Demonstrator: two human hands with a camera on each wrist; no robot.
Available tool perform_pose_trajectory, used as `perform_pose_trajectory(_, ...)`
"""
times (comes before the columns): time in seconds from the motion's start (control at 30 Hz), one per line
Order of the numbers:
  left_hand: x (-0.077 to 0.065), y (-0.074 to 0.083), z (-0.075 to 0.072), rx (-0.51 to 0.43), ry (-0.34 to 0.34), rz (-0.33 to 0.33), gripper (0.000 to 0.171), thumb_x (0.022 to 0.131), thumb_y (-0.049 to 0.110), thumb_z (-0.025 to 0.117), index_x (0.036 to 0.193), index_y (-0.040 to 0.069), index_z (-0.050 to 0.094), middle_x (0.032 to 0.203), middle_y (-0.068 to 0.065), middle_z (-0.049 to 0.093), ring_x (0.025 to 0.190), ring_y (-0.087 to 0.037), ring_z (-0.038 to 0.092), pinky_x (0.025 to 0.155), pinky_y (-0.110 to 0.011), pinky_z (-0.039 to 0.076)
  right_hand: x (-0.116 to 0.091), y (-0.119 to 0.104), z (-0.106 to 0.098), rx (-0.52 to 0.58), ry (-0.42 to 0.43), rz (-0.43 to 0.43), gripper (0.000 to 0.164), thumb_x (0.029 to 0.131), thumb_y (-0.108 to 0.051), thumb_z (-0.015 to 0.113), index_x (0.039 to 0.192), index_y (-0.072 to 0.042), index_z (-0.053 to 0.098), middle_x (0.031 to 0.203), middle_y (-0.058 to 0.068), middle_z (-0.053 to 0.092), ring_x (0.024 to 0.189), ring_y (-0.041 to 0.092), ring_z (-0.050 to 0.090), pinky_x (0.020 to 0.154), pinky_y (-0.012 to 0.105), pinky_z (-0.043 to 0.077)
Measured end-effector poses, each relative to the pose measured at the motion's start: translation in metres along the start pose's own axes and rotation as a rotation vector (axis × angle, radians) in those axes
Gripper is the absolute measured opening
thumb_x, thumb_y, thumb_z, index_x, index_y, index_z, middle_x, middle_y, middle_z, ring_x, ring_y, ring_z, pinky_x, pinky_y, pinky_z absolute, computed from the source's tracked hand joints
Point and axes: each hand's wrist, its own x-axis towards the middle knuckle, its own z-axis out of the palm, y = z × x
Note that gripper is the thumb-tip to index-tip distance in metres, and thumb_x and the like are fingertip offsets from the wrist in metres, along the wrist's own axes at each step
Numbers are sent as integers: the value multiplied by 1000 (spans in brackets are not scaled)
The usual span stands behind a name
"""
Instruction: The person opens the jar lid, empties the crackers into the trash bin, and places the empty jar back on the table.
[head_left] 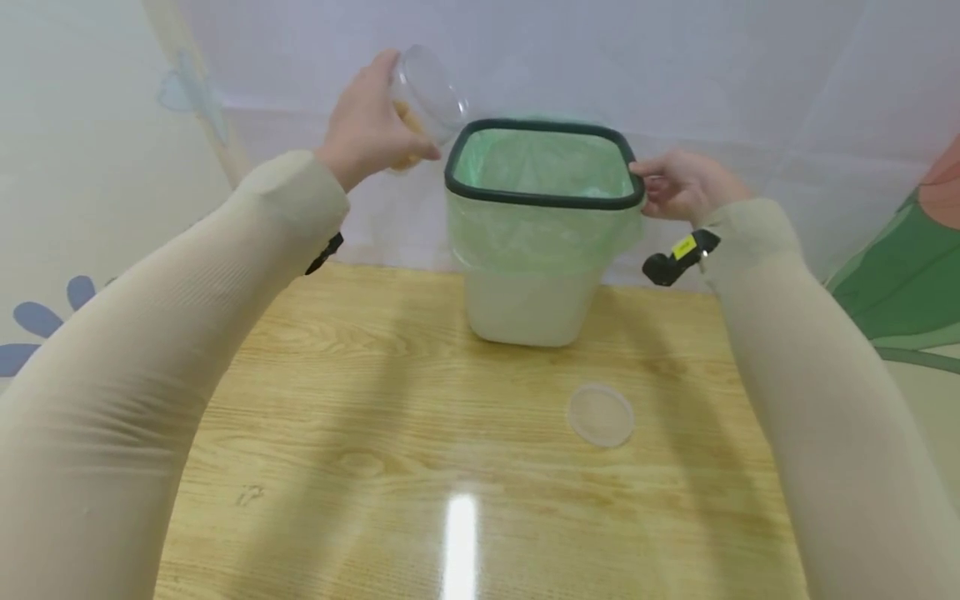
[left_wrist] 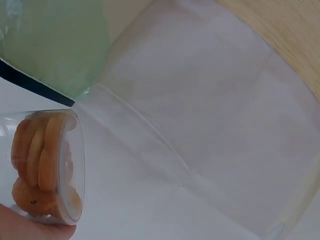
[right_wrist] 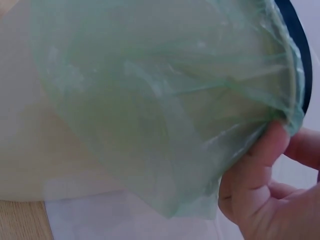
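My left hand [head_left: 367, 125] grips a clear plastic jar [head_left: 431, 87] beside the bin's left rim. It is tipped sideways, mouth toward the bin. Round golden-brown cookies [left_wrist: 37, 155] lie stacked near its base in the left wrist view. The white trash bin [head_left: 525, 308] stands at the back of the table. A thin green trash bag [head_left: 540, 237] lines it, folded over the outside under a dark rim ring [head_left: 540, 200]. On the right side, my right hand [head_left: 686, 185] pinches the bin's rim with the bag's edge between thumb and fingers [right_wrist: 265, 155].
A clear round lid [head_left: 600, 415] lies on the wooden table [head_left: 375, 500] in front of the bin. White cloth [head_left: 712, 75] hangs close behind the bin. A green leaf print [head_left: 922, 267] is at the right.
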Motion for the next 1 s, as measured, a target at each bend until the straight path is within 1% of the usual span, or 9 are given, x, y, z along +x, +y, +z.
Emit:
perform_pose_trajectory(0.1, 3, 2, 1, 52, 20, 17, 106, 75, 20, 82, 156, 20, 14, 151, -3, 34, 128, -20, 39, 106, -33, 37, -1, -1, 0, 9, -5, 7, 8, 97, -4, 56, 102, -5, 49, 83, 9, 55, 70, 17, 56, 64, 25, 53)
perform_pose_trajectory(0.2, 6, 2, 2, 116, 36, 60, 105, 76, 20, 82, 156, 17, 14, 154, -5, 31, 134, -21, 34, 112, -34, 28, -2, 0, 1, -11, 2, -9, 15, 96, -3, 57, 108, -8, 49, 88, 8, 58, 73, 18, 59, 68, 25, 54)
perform_pose_trajectory(0.3, 7, 0, 4, 187, 59, 115, 104, 76, 19, 81, 156, 13, 14, 156, -8, 27, 140, -24, 27, 115, -37, 20, -3, 2, 4, -33, 18, -29, 22, 95, -1, 59, 112, -10, 50, 93, 7, 58, 76, 18, 61, 71, 24, 55)
perform_pose_trajectory(0.37, 8, -2, 6, 232, 74, 157, 103, 77, 20, 80, 156, 11, 14, 157, -11, 25, 142, -26, 23, 116, -38, 15, -3, 3, 6, -38, 23, -31, 22, 94, -1, 60, 112, -10, 50, 94, 7, 58, 77, 17, 61, 70, 24, 55)
perform_pose_trajectory(0.5, 10, -3, 7, 307, 97, 227, 101, 78, 20, 79, 155, 8, 15, 156, -15, 24, 143, -29, 20, 118, -39, 10, -1, 3, 8, -11, 20, -12, 19, 95, -1, 59, 109, -9, 49, 92, 7, 57, 75, 18, 60, 68, 24, 55)
perform_pose_trajectory(0.57, 11, -3, 8, 335, 105, 252, 100, 78, 21, 79, 155, 7, 15, 156, -16, 24, 143, -31, 19, 118, -39, 9, 0, 3, 8, -8, 19, -10, 19, 95, -2, 58, 110, -9, 49, 93, 7, 57, 75, 18, 61, 69, 25, 55)
perform_pose_trajectory(0.7, 13, -4, 7, 358, 119, 275, 100, 78, 20, 79, 154, 6, 16, 155, -17, 26, 143, -32, 21, 118, -39, 10, 1, 3, 10, -18, 17, -12, 21, 96, -1, 58, 112, -10, 48, 94, 7, 57, 77, 18, 61, 70, 24, 55)
perform_pose_trajectory(0.9, 14, -7, 5, 361, 165, 300, 100, 76, 20, 82, 153, 5, 20, 152, -19, 30, 141, -33, 24, 118, -38, 12, 3, 4, 12, -34, 18, -16, 25, 95, -1, 58, 115, -12, 47, 92, 7, 58, 74, 18, 60, 67, 24, 54)
perform_pose_trajectory(1.0, 15, -8, 4, 377, 171, 321, 100, 74, 20, 82, 152, 5, 22, 151, -19, 32, 141, -34, 25, 118, -39, 12, 3, 4, 12, -36, 9, -13, 25, 96, -2, 57, 116, -13, 45, 90, 8, 58, 73, 18, 60, 64, 25, 54)
